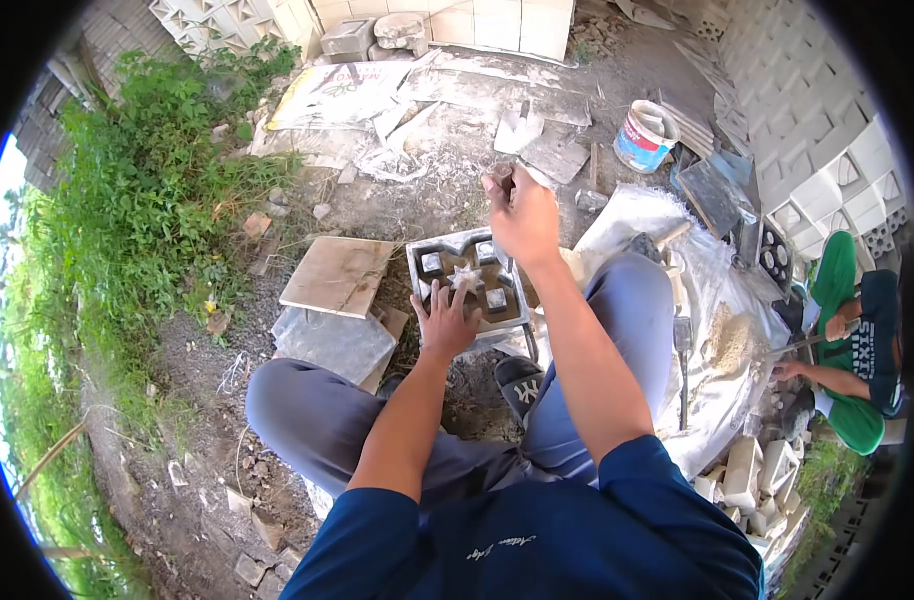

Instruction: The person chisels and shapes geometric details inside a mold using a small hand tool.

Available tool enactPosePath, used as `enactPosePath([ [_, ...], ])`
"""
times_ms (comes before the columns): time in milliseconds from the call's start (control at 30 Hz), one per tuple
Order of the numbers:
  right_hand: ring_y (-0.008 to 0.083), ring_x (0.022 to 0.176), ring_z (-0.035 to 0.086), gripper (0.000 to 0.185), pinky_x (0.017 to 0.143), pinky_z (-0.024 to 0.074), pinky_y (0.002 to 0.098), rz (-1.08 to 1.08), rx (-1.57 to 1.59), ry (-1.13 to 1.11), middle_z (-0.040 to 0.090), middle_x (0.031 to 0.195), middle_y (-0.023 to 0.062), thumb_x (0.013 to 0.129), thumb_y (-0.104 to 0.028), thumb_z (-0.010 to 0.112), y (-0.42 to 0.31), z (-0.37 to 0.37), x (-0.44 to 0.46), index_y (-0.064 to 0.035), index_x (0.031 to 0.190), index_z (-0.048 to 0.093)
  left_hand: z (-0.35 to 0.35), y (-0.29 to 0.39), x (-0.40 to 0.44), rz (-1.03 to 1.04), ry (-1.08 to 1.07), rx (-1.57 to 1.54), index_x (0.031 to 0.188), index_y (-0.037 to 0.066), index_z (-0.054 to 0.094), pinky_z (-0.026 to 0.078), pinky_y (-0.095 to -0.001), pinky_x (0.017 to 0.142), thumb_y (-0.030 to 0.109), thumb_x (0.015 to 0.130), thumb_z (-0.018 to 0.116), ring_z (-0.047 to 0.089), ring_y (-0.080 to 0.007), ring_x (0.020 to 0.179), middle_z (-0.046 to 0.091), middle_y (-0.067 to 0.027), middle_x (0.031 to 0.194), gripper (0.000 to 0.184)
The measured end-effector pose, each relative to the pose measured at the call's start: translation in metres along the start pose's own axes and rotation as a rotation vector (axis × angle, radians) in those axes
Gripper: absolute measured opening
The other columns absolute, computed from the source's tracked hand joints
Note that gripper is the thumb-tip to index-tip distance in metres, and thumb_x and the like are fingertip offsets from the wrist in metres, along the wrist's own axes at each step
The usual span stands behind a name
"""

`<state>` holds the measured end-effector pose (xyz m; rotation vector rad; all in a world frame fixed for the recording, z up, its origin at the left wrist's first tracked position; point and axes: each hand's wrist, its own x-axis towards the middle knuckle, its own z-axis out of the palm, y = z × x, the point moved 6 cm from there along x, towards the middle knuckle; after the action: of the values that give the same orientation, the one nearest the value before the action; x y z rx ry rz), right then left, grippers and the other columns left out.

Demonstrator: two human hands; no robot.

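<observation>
A metal mould (518,314) with a raised star-shaped piece (467,279) and small square blocks lies on the ground between the knees. My left hand (449,322) rests on its near left part, fingers spread, with nothing held. Above the mould's far right corner, my right hand (525,215) is closed in a fist; what it holds, if anything, is too small to make out. Just beyond that fist are a pale flat piece (518,131) and a grey flat slab (555,158) on the ground.
Square tiles (338,276) lie left of the mould. A bucket (647,136) stands at the back right. White sheeting with a sand pile (734,340) is on the right, near another person (857,340) with a tool. Plants (142,190) grow at left.
</observation>
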<state>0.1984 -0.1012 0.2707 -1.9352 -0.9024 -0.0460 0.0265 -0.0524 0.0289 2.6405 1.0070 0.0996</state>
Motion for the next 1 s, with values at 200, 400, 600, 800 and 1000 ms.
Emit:
enactPosePath([
  [200,0.0394,0.076,0.070,0.023,0.070,0.0530,0.0458,0.023,0.031,0.032,0.071,0.079,0.0177,0.097,-0.025,0.073,0.001,-0.008,-0.007,-0.0024,0.095,0.067,0.003,-0.009,-0.004,0.013,-0.062,-0.033,0.164,0.019,0.032,0.005,-0.0726,0.124,0.029,0.099,0.056,0.017,-0.0377,0.160,0.037,-0.0191,0.162,0.070],
  [400,0.0454,0.075,0.069,0.032,0.069,0.0526,0.0515,0.014,0.115,0.028,0.069,0.074,0.0234,0.099,-0.026,0.070,0.001,-0.027,-0.023,0.0044,0.095,0.062,-0.033,-0.042,0.039,-0.161,0.402,-0.629,0.135,0.003,0.065,0.050,-0.0494,0.102,0.030,0.108,0.046,0.064,-0.0450,0.120,0.070,-0.0265,0.124,0.042],
  [600,0.0237,0.052,0.052,0.027,0.055,0.0422,0.0391,-0.078,0.149,-0.068,0.060,0.063,0.0136,0.101,-0.025,0.070,0.007,-0.038,-0.039,0.0001,0.093,0.065,-0.062,-0.042,0.051,-0.242,0.244,-0.612,0.139,0.006,0.064,0.049,-0.0460,0.104,0.036,0.110,0.045,0.064,-0.0437,0.124,0.070,-0.0255,0.128,0.046],
  [800,0.0385,0.060,0.065,0.032,0.058,0.0506,0.0434,-0.124,0.240,-0.346,0.064,0.067,0.0192,0.097,-0.026,0.075,-0.007,-0.008,-0.037,0.0027,0.102,0.062,-0.130,-0.004,0.018,-0.010,-0.264,-0.303,0.143,0.008,0.061,0.047,-0.0472,0.107,0.040,0.107,0.054,0.060,-0.0438,0.127,0.066,-0.0246,0.135,0.048],
  [1000,0.0362,0.066,0.067,0.031,0.063,0.0522,0.0421,-0.157,0.312,-0.517,0.068,0.075,0.0187,0.097,-0.024,0.076,-0.013,0.041,-0.044,0.0012,0.098,0.058,-0.135,-0.033,-0.004,0.082,-0.137,-0.219,0.142,0.011,0.060,0.053,-0.0520,0.096,0.036,0.105,0.057,0.066,-0.0447,0.113,0.069,-0.0240,0.121,0.045],
])
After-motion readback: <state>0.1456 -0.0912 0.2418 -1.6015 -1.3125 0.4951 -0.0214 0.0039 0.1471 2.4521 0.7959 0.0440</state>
